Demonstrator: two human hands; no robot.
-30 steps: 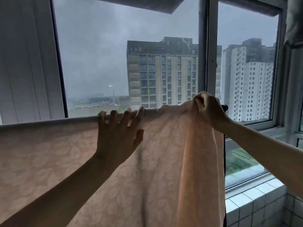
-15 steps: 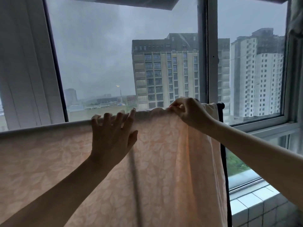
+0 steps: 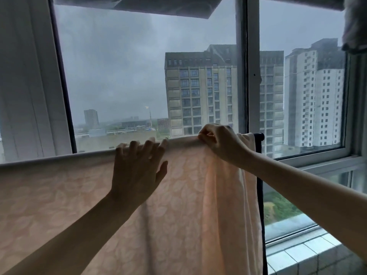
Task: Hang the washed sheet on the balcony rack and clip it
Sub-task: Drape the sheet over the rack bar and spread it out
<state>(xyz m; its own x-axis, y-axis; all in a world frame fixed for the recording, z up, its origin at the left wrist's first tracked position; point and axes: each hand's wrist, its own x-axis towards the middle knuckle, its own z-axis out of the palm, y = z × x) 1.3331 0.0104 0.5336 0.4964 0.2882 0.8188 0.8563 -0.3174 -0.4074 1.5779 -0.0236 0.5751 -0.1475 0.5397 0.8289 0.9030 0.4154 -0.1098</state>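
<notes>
Since 1 second earlier, the right hand (image 3: pixel 222 142) had shifted inward from the rack's right end along the top bar, and the bunched cloth beneath it had spread flatter. Peach leaf-patterned sheet (image 3: pixel 188 205) hung draped over the horizontal bar of the rack (image 3: pixel 259 136), covering it from the left frame edge almost to the dark right end, with 1 loose fold hanging near the dark upright post. Left hand (image 3: pixel 137 171) lay flat against the sheet, fingers (image 3: pixel 148 147) spread apart and hooked over the top edge. Right hand's fingers were pinched together on the sheet's top fold at the bar. Window glass (image 3: pixel 119 76) stood behind the rack.
</notes>
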